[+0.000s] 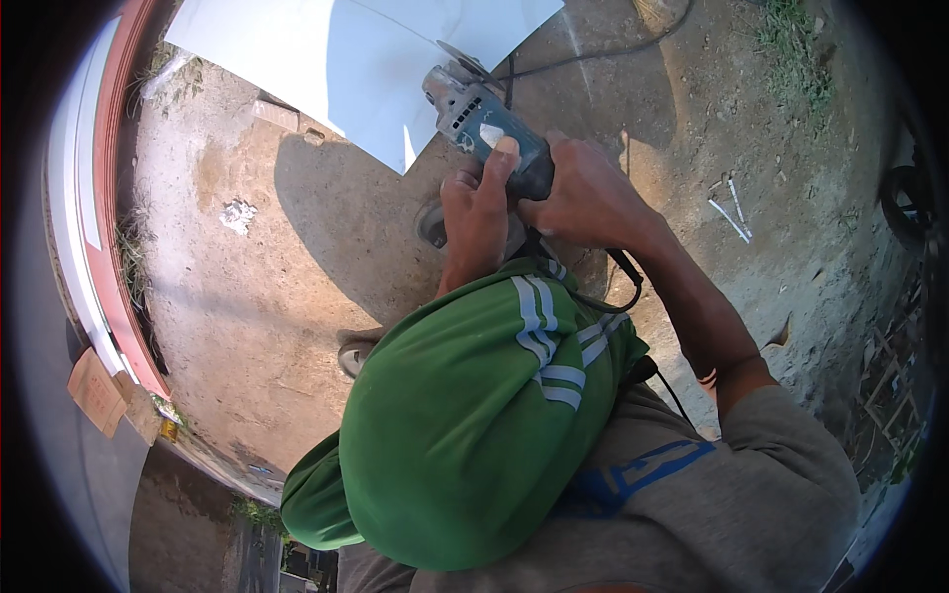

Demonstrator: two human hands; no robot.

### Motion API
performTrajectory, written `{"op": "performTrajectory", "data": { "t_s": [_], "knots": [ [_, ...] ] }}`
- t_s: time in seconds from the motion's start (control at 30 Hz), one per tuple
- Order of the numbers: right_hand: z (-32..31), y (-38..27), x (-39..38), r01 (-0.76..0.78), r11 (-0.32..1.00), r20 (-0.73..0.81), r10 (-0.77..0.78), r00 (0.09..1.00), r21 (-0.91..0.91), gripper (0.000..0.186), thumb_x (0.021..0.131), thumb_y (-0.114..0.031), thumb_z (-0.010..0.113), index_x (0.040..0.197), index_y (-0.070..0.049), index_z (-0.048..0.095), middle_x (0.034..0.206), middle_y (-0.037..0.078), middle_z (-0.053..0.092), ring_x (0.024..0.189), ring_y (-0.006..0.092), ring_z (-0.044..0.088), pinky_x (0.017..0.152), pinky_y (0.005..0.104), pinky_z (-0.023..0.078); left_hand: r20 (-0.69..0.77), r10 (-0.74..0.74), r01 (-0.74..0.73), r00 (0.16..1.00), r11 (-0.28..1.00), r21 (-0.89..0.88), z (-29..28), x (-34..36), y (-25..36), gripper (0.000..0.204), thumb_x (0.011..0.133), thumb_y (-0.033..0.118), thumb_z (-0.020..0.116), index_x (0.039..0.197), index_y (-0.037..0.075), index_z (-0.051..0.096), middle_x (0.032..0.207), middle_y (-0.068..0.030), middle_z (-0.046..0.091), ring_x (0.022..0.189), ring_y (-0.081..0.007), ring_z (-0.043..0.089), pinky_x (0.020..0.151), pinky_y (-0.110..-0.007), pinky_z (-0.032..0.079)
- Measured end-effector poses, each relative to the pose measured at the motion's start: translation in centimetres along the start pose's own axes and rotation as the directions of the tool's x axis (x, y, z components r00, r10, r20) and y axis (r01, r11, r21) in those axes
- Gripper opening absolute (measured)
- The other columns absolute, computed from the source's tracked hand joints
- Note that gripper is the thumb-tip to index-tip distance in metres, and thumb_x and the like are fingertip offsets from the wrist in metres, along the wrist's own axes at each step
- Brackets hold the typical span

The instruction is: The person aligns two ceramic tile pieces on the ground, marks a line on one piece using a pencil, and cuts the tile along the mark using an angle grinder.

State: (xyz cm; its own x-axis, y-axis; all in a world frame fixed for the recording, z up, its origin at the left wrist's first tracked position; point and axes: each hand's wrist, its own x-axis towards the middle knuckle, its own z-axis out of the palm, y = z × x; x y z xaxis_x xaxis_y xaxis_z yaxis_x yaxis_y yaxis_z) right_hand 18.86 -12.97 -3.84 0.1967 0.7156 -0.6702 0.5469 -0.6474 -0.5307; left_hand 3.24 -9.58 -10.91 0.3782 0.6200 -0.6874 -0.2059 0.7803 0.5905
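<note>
Low centre: green trouser knee [474, 435] and grey shirt [712, 504]. Above it, left hand [476, 212], fingers [499, 163] laid together along the angle grinder [484, 124]; right hand [583, 193] wrapped shut around its rear grip (nearer the cord). Long axis running up-left, disc end touching the white sheet [356, 59] at frame top.

Outdoor work yard, I'd say: bare packed dirt ground [297, 296] in hard sun, grass tufts [796, 49] far right, a white sheet panel [346, 59] flat on the dirt far ahead, a power cord [593, 57] trailing across it, a wheel [905, 203] at right edge.
</note>
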Motion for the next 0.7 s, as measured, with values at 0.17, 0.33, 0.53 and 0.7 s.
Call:
{"op": "performTrajectory", "data": {
  "t_s": [0.17, 0.33, 0.53, 0.7],
  "knots": [
    [-0.5, -0.1, -0.9, -0.031, 0.999, 0.026, 0.03, 0.999, 0.01, 0.056, 0.078, -0.033, 0.083, 0.107, 0.013, 0.067, 0.104, 0.037, 0.073, 0.109, 0.0528, 0.071, 0.098, 0.0545, 0.056, -0.002, -0.023, 0.023, 1.0, 1.0, 0.009, 0.6, -0.7, 0.0, 0.038, 0.102, 0.028, 0.078, 0.107, -0.009, 0.075, 0.097, -0.0068, 0.075, 0.084, -0.009, 0.066, 0.071, -0.027, 0.052],
    [-0.2, 0.2, -0.2, -0.033, 0.999, 0.042, 0.033, 0.999, 0.0, 0.056, 0.077, -0.031, 0.082, 0.107, 0.014, 0.066, 0.105, 0.037, 0.073, 0.109, 0.0529, 0.071, 0.098, 0.0546, 0.056, -0.019, -0.014, 0.015, 1.0, 0.997, 0.071, 0.4, -0.2, 0.0, 0.037, 0.102, 0.028, 0.077, 0.108, -0.009, 0.075, 0.099, -0.0069, 0.076, 0.085, -0.009, 0.067, 0.072, -0.027, 0.052],
    [-0.7, -2.2, 1.7, 0.028, 0.999, 0.009, -0.028, 1.0, 0.03, 0.054, 0.077, -0.031, 0.081, 0.104, 0.014, 0.067, 0.104, 0.036, 0.074, 0.108, 0.0513, 0.073, 0.096, 0.0535, 0.057, 0.003, 0.055, -0.055, 0.998, 0.998, 0.021, -0.2, 1.3, 1.7, 0.035, 0.104, 0.028, 0.075, 0.108, -0.007, 0.076, 0.095, -0.0035, 0.074, 0.081, -0.006, 0.064, 0.069, -0.025, 0.05],
    [-0.9, -3.8, 4.0, 0.058, 0.998, 0.017, -0.059, 0.998, 0.037, 0.052, 0.076, -0.031, 0.081, 0.1, 0.014, 0.069, 0.104, 0.036, 0.074, 0.107, 0.05, 0.073, 0.094, 0.0528, 0.058, -0.011, 0.124, -0.122, 0.992, 0.988, 0.098, -0.8, 2.9, 4.1, 0.037, 0.105, 0.031, 0.074, 0.106, -0.005, 0.076, 0.092, -0.0024, 0.073, 0.076, -0.0058, 0.063, 0.064, -0.025, 0.048]
  ]
}}
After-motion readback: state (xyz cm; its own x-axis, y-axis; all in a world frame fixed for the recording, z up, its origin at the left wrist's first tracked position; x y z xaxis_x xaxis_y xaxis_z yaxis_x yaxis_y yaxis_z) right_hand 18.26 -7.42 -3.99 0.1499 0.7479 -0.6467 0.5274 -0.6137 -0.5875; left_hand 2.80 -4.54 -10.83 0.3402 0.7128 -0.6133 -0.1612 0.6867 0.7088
